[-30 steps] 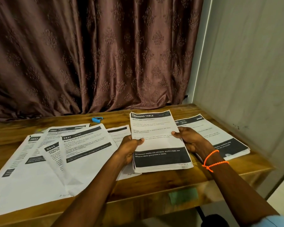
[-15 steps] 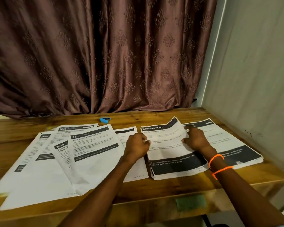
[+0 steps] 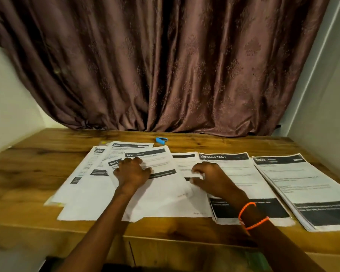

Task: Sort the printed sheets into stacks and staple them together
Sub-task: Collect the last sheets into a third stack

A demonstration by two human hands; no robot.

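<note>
Both my hands had left the DRESSING TABLE stack (image 3: 243, 185), which lay flat on the desk (image 3: 28, 163) under my right wrist. My left hand (image 3: 133, 172) rested spread on the 2437 sheet (image 3: 155, 173). My right hand (image 3: 208, 178) curled at a half-covered sheet (image 3: 185, 161); blur hid whether it pinched. Beyond my left hand sat the blue stapler (image 3: 161, 139). The 3800 stack (image 3: 302, 189) ran off-frame.

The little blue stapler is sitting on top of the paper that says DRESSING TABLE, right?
Not quite. The head view shows the little blue stapler sitting on the bare brown wooden table, near the curtain and beyond the papers. The white printed stack headed DRESSING TABLE has no stapler on it.
</note>
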